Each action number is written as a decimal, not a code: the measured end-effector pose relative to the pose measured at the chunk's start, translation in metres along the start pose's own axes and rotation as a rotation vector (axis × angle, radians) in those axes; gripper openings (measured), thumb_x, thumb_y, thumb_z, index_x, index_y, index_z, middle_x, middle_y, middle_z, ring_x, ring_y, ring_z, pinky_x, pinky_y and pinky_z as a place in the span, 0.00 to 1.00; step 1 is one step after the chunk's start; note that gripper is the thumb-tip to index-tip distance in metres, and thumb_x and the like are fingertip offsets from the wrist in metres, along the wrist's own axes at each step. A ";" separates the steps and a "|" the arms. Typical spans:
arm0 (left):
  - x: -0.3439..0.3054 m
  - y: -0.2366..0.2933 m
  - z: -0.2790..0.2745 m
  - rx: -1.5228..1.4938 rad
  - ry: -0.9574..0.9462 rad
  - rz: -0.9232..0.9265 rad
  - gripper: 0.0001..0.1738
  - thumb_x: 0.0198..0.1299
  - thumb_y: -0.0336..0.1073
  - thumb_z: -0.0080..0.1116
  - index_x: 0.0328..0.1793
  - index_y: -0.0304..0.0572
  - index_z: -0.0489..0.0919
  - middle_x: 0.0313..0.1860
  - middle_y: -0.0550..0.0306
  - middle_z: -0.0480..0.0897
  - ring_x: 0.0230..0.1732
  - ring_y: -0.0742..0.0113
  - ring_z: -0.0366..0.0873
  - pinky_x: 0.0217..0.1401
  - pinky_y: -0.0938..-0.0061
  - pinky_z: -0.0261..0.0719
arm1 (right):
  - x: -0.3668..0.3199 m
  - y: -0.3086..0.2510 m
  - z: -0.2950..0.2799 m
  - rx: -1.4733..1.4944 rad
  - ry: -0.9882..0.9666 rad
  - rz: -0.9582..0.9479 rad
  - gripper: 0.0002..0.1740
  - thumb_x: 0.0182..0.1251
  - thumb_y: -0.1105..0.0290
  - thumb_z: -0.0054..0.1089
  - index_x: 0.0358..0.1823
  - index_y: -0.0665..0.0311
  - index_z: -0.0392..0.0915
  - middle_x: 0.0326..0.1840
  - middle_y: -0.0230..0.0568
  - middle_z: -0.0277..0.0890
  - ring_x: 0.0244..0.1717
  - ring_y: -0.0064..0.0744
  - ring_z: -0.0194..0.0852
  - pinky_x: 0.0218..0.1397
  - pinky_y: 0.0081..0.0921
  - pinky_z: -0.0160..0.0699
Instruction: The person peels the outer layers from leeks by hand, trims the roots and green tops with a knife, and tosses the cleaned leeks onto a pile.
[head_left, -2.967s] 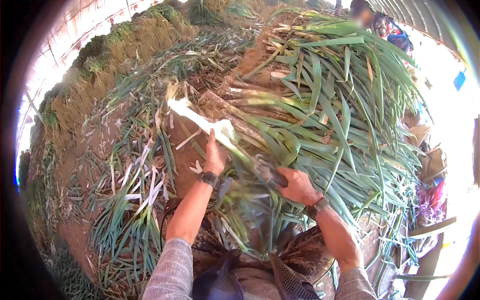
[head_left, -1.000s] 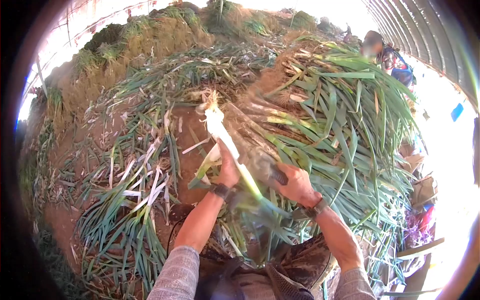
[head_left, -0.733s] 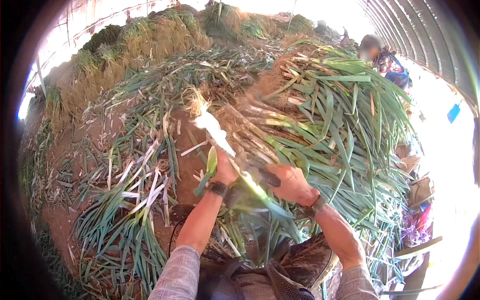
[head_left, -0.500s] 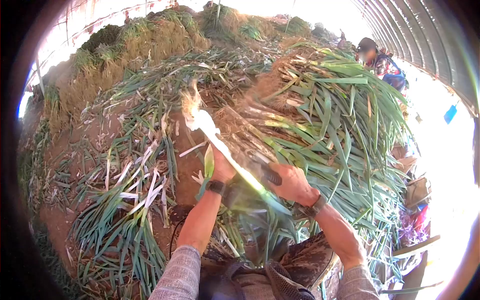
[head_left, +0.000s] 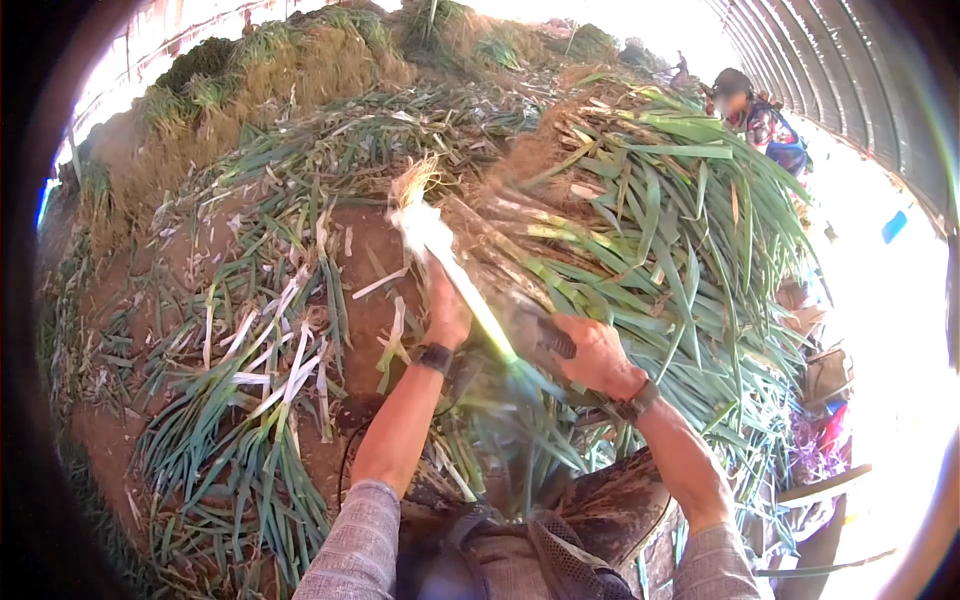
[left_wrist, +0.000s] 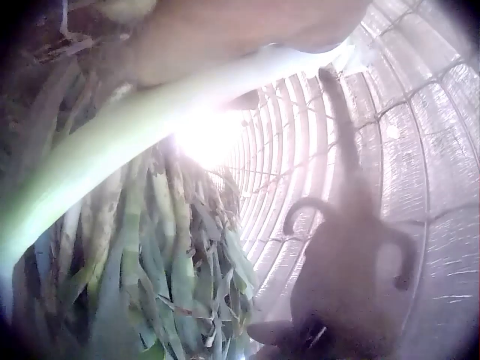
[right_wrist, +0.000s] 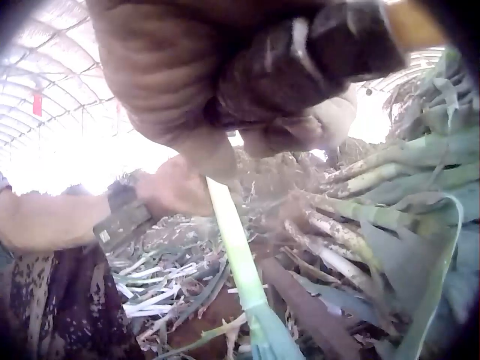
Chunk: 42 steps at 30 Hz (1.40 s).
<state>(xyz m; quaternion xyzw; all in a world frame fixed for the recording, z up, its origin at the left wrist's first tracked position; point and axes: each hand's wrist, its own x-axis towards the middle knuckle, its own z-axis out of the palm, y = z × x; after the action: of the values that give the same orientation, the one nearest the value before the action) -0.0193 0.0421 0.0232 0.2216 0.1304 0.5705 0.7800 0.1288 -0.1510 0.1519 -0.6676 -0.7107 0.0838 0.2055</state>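
left hand (head_left: 447,318): fingers are wrapped round the white stalk of a long white-stalked, green-leaved leek (head_left: 440,250), whose root tuft is pointed away from the body.
right hand (head_left: 597,357): fist is clenched round a dark stubby tool handle (head_left: 555,343), just beside the stalk; the working end is blurred and cannot be made out.
leek position: it is held in the air above the reddish-brown soil floor (head_left: 365,255), right beside the heaped pile of muddy green-leaved leeks (head_left: 680,230), with its leaves trailed toward the lap.
risk to fingers: the two hands are kept very near each other, so the left fingers could be nicked if the tool is drawn along the stalk and skids.
risk of slipping: the stalk looks smooth and possibly damp; it could be twisted out of the grip and dropped into the dirt.
risk to stalk: too deep a stroke could gouge or snap the white part.
risk from heap: the pile leans close to the right arm and could be dislodged by an elbow.
risk on the ground: the strewn green and white leaf trimmings (head_left: 260,370) could be slipped on.
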 end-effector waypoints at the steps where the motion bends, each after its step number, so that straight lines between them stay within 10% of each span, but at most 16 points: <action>1: -0.006 0.005 0.010 0.014 0.020 0.003 0.42 0.68 0.67 0.50 0.79 0.50 0.58 0.72 0.63 0.65 0.71 0.68 0.61 0.74 0.66 0.60 | 0.000 -0.003 0.000 0.001 0.000 0.000 0.25 0.56 0.61 0.67 0.56 0.59 0.79 0.41 0.51 0.82 0.42 0.53 0.82 0.46 0.41 0.81; 16: -0.007 0.021 0.007 0.027 0.126 -0.073 0.24 0.62 0.56 0.67 0.52 0.49 0.77 0.35 0.65 0.76 0.38 0.68 0.76 0.42 0.67 0.79 | 0.010 -0.002 0.013 0.031 0.058 0.119 0.28 0.57 0.52 0.69 0.55 0.61 0.78 0.45 0.52 0.83 0.42 0.55 0.82 0.47 0.43 0.80; 18: -0.014 0.019 0.011 -0.022 0.096 -0.004 0.17 0.64 0.47 0.67 0.50 0.46 0.79 0.35 0.67 0.79 0.35 0.73 0.77 0.36 0.73 0.79 | 0.010 -0.006 0.013 -0.032 0.105 -0.110 0.26 0.57 0.56 0.67 0.55 0.60 0.78 0.46 0.51 0.83 0.42 0.56 0.81 0.46 0.43 0.80; 21: -0.013 0.015 0.013 -0.038 0.142 -0.019 0.17 0.63 0.45 0.68 0.52 0.46 0.79 0.37 0.66 0.80 0.36 0.72 0.78 0.35 0.73 0.80 | 0.016 -0.013 0.007 -0.024 0.014 0.119 0.23 0.57 0.59 0.65 0.54 0.58 0.78 0.44 0.50 0.83 0.42 0.56 0.81 0.45 0.44 0.80; 28: -0.019 0.012 0.015 0.036 0.154 0.005 0.19 0.64 0.48 0.68 0.53 0.44 0.80 0.36 0.65 0.80 0.33 0.71 0.79 0.33 0.72 0.80 | 0.030 -0.020 0.006 -0.067 0.146 -0.011 0.24 0.56 0.63 0.64 0.55 0.59 0.79 0.42 0.52 0.82 0.42 0.56 0.81 0.46 0.45 0.80; 42: -0.007 0.053 0.008 0.017 0.163 -0.014 0.33 0.62 0.69 0.57 0.49 0.46 0.72 0.34 0.62 0.73 0.33 0.67 0.76 0.32 0.70 0.78 | 0.003 -0.017 0.002 -0.012 0.009 0.016 0.19 0.63 0.58 0.60 0.52 0.57 0.79 0.36 0.51 0.82 0.37 0.55 0.81 0.42 0.46 0.79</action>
<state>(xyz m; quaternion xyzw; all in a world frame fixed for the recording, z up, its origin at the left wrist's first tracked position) -0.0620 0.0474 0.0560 0.1802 0.1999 0.5798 0.7690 0.1119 -0.1497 0.1571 -0.6749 -0.7048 0.0783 0.2039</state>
